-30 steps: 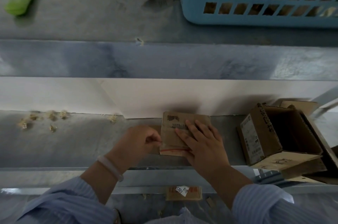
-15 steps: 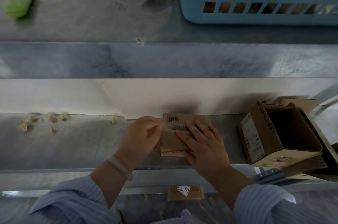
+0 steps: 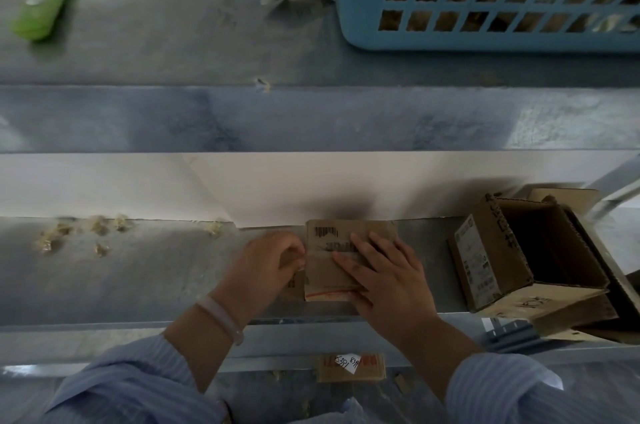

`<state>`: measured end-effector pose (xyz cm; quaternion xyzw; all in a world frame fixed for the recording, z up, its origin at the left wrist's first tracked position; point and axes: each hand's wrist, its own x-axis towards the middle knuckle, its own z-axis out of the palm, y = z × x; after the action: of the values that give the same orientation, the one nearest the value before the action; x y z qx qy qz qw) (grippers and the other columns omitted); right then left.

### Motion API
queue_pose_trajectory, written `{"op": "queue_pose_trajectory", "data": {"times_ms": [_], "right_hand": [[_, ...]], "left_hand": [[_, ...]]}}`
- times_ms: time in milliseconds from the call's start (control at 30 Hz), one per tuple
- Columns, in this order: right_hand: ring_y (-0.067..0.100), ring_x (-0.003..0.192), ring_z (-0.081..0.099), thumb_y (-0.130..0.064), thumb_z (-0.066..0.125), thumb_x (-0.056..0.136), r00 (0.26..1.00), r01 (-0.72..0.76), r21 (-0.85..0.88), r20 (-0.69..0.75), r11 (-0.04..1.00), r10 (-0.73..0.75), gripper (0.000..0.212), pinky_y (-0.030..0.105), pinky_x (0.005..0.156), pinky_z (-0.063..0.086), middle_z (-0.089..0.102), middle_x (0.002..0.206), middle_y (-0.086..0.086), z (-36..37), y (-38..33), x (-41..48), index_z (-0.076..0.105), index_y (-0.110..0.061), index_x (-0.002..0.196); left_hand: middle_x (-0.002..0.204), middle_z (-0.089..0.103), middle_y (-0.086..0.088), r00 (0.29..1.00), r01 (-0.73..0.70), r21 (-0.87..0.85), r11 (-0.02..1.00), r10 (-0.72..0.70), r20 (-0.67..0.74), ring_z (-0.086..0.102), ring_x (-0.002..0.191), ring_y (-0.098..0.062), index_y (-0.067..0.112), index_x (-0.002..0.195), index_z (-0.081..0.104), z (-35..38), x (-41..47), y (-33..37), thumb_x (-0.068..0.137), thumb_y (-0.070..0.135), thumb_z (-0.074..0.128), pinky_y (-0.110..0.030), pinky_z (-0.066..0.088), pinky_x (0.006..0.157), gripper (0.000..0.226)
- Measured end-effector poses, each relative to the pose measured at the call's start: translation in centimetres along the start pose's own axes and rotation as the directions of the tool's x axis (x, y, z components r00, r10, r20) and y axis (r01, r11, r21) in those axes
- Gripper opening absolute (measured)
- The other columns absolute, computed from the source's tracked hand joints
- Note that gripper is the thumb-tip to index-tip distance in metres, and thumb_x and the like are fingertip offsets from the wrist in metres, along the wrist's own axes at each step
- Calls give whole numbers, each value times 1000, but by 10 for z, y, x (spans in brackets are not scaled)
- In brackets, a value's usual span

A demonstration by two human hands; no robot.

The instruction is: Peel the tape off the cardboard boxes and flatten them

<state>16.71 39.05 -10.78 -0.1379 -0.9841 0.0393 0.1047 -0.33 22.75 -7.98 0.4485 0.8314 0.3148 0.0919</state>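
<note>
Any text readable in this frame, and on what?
"5301" (likely), handwritten on white sticker on cardboard scrap; digits beside it unclear.
Flattened box: barcode and printed line, blurred.
Open box: label and bold edge print, too small to read.

White sticker (image 3: 349, 362), lower cardboard piece (image 3: 372, 371): handwritten "5301"; other print illegible.

Small box (image 3: 323, 276) was brown cardboard with black barcode print and a thin red line along the near edge. Open box (image 3: 495, 247), right, was brown too, with a white label printed in black. Basket (image 3: 360, 8), far right, was light blue in a grid pattern. Cutter (image 3: 43, 2), far left, was bright green with a white patch. Sleeves (image 3: 138, 385) were pale blue, finely striped. Bracelet (image 3: 223, 318) was milky white. Shelf (image 3: 156, 271) was dull grey, tape scraps (image 3: 100, 226) yellowish.
</note>
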Motion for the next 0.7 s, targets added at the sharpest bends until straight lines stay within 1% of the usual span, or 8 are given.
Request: {"op": "queue_pose_trajectory", "data": {"times_ms": [67,133,233,333,467,567,633,700], "right_hand": [[25,130,49,-50,56,78,1000,3,5,-4,1000,-3,55,51,105,37,53,142,-5,0,0,0,52,-44,133],[24,130,49,-50,57,78,1000,8,7,-18,1000,-8,54,50,105,37,53,142,-5,1,1,-2,53,-44,132],[24,130,49,-50,56,79,1000,10,13,-29,1000,-9,54,51,104,38,53,142,-5,1,3,-2,54,-43,132],[24,130,49,-49,56,80,999,15,12,-31,1000,-15,54,51,105,36,53,143,-5,3,4,-2,53,-43,133],[25,130,49,-49,54,81,999,24,8,-42,1000,-24,54,50,106,34,53,142,-5,5,4,-2,50,-44,135],[25,131,49,-48,53,82,998,21,9,-52,1000,-20,54,50,106,35,53,143,-5,5,4,-3,50,-44,135],[25,132,48,-49,54,81,999,16,-1,-43,1000,-16,54,50,107,34,51,144,-6,6,3,-3,50,-44,135],[24,132,47,-49,53,81,999,13,-11,-41,1000,-13,54,49,108,32,51,144,-6,7,2,-3,50,-44,134]], "left_hand": [[81,64,12,1000,19,-15,1000,-19,-2,58,76,-2,27,82,61,3,-1,3,83,15,70,-11,44,65,15],[79,62,10,997,47,-16,999,-48,-52,56,73,-1,21,83,62,7,0,4,85,13,67,-8,41,62,10],[74,59,8,984,111,-26,994,-113,-140,53,66,-5,19,80,60,19,1,6,86,13,64,-14,39,56,10],[71,60,3,951,223,-158,962,-250,-180,54,64,-10,18,76,57,29,2,9,88,10,62,-24,43,55,15],[73,60,4,906,331,-282,900,-387,-171,56,66,-9,24,74,52,33,2,12,89,7,62,-21,43,55,25],[72,60,9,906,300,-283,911,-365,-213,55,65,-1,26,74,54,32,-1,15,87,8,64,-11,40,54,25],[73,62,12,930,225,-237,945,-281,-238,58,70,3,24,78,61,27,-4,13,86,10,68,-6,40,58,18],[82,67,14,957,165,-162,973,-198,-214,59,77,5,24,87,70,21,-11,8,87,14,67,-3,40,64,11]]}}
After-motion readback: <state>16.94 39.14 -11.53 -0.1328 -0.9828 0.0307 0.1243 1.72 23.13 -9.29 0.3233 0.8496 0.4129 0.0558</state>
